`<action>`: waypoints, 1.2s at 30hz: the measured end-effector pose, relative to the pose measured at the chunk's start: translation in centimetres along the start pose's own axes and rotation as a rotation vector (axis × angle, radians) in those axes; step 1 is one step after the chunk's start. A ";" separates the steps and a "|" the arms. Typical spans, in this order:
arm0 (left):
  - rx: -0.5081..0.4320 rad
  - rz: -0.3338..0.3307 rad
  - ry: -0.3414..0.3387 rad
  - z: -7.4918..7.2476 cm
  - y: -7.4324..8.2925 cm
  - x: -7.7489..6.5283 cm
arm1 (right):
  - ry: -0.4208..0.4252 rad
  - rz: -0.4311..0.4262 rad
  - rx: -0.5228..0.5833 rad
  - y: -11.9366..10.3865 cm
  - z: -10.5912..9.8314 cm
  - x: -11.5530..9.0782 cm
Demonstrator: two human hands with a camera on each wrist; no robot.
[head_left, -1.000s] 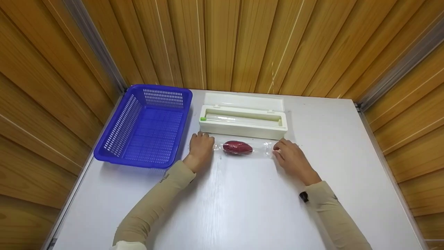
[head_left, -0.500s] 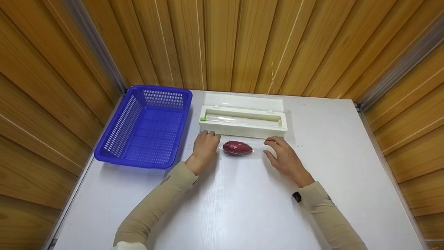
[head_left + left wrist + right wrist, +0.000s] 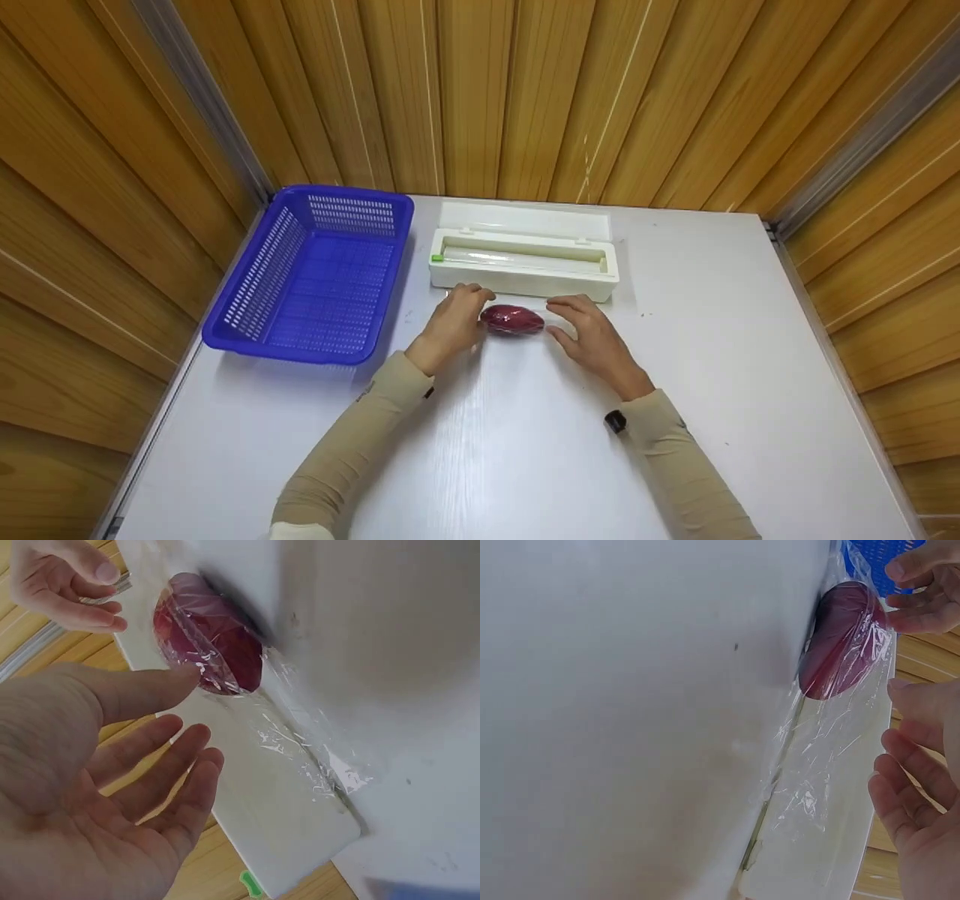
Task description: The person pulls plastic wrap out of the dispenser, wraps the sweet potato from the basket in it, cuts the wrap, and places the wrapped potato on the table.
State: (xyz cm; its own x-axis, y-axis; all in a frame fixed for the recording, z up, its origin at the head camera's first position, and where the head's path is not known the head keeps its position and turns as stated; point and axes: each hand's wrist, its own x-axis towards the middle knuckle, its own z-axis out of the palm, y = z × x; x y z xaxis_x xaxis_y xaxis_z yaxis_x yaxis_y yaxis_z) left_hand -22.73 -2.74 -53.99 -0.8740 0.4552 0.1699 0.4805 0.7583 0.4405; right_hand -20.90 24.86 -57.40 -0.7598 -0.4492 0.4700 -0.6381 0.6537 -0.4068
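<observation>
A dark red, spindle-shaped object (image 3: 512,319), much like a sweet potato, lies wrapped in clear cling film (image 3: 289,739) near the middle of the table. Loose, crinkled film trails from both of its ends in the wrist views. My left hand (image 3: 454,322) is at its left end, fingers loosely bent, and the thumb overlaps it in the left wrist view. At the opposite end my right hand (image 3: 592,337) has thumb and fingers spread apart, gripping nothing. Just behind stands a white cling film dispenser (image 3: 525,283) with its lid raised and a film roll (image 3: 517,260) inside.
A blue perforated plastic basket (image 3: 285,354) stands at the left back of the white table (image 3: 525,457). Wood-panelled walls (image 3: 480,97) close off the back and sides. The dispenser's lid (image 3: 525,217) leans back toward the wall.
My right hand has let go of the film's right end and moved left to the red object. My left hand has moved right, in against its left end.
</observation>
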 end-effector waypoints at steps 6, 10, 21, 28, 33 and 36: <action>-0.130 0.019 -0.020 0.6 -0.7 0.4 | -0.028 0.059 0.073 -0.3 0.8 0.5; -0.185 0.034 -0.003 1.1 -1.1 0.4 | -0.045 0.091 0.092 -0.4 1.2 0.6; -0.221 0.035 0.013 2.6 -1.6 -0.3 | -0.035 0.139 0.110 -0.4 1.5 0.7; -0.263 -0.004 0.019 3.1 -1.9 -0.9 | -0.102 0.196 0.094 -0.6 1.3 0.7; -0.294 -0.022 0.033 3.4 -2.1 -1.5 | -0.139 0.263 0.150 -0.4 1.2 0.6; -0.303 -0.030 0.040 3.5 -2.4 -1.6 | -0.161 0.320 0.192 -0.3 1.2 0.6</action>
State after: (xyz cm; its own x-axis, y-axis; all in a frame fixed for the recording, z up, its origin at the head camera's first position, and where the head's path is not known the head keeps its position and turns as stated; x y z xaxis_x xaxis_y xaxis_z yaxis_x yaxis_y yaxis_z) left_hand -22.24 -3.59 -58.40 -0.8927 0.4113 0.1843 0.4161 0.5949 0.6877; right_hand -21.31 23.64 -57.97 -0.9239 -0.3411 0.1732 -0.3661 0.6571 -0.6589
